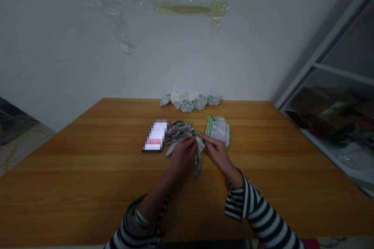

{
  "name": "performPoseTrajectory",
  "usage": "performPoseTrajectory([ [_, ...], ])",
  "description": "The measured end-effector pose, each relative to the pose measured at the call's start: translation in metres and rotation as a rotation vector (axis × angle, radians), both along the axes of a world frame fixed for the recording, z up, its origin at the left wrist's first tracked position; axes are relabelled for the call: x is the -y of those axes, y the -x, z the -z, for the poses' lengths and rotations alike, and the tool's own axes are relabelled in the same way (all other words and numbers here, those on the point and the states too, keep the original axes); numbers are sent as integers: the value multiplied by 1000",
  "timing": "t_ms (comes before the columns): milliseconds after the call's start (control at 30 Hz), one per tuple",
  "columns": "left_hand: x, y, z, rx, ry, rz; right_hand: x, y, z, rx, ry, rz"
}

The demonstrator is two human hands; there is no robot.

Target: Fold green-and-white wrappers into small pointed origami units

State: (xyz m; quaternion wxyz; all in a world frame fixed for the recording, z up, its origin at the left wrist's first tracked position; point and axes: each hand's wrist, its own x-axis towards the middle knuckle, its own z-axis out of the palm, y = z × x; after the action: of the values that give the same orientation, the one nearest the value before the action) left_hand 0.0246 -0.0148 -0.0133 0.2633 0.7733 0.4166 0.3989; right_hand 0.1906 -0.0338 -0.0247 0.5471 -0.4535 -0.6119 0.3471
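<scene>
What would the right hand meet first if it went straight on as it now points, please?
The right hand would probably meet the folded printed packet at its fingertips, though depth is unclear.

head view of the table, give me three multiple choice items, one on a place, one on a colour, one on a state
1. Where does the phone lie on the wooden table?
A. Left of the folded printed wrappers
B. At the table's far edge
C. Right of both hands

2. What colours are the stripes on the right sleeve?
A. Red and yellow
B. Dark and white
C. Green and orange

3. How are the left hand and right hand placed?
A. Both are on a folded printed strip
B. Both lie empty, far apart
C. Both rest on the phone

1: A, the phone lies right beside the wrappers, on their left.
2: B, dark bands alternate with white along the sleeve.
3: A, the fingers of both hands meet at the strip.
</scene>
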Motion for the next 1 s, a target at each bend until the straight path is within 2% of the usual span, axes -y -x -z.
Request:
performPoseTrajectory([
  [133, 3, 0, -1, -160, -75, -55, 0, 13, 1, -237, 129, 20],
  [267, 8, -4, -2, -314, -147, -124, -1, 23, 4, -307, 220, 114],
  [400, 12, -9, -5, -442, -208, -198, -3, 27, 7, -318, 199, 175],
  [633, 14, -14, -5, -598, -248, -207, -3, 33, 13, -248, 123, 247],
  [733, 15, -15, -3, -558, -246, -184, 0, 35, 9, -271, 102, 291],
  [833, 16, -16, -3, -413, -221, -150, 2, 32, 5, -321, 69, 292],
  [1000, 11, -11, -1, -48, -27, -5, -5, 17, 5, -202, 35, 155],
])
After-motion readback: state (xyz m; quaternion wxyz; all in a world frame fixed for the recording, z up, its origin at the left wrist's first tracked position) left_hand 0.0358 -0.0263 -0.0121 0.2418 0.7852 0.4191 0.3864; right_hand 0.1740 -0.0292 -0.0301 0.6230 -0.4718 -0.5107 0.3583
